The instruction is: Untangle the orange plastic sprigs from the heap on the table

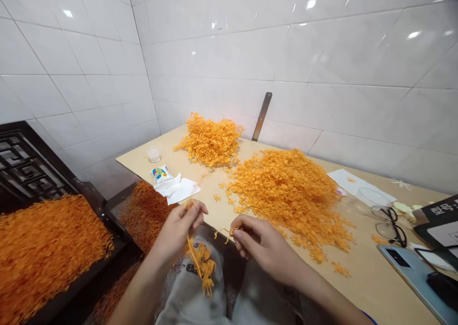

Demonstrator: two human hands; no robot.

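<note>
My left hand (188, 217) is closed in a pinch on an orange plastic flower stem; a bunch of orange flower pieces (203, 265) dangles below it over my lap. In my right hand (255, 241), thumb and forefinger pinch a small orange flower piece (225, 233) whose thin prongs stick out to the left. The two hands are apart, at the table's front edge. Beyond my right hand lies a large heap of loose orange flower pieces (289, 191). Farther back on the table sits a bushy pile of orange flower stems (213, 139).
White tissues (177, 189), a blue-and-yellow packet (161, 173) and a clear cup (153, 154) lie at the left. Glasses (391, 227) and a phone (411, 272) rest at right. Orange pieces (53, 248) cover a dark wooden seat; more (148, 210) cover the floor.
</note>
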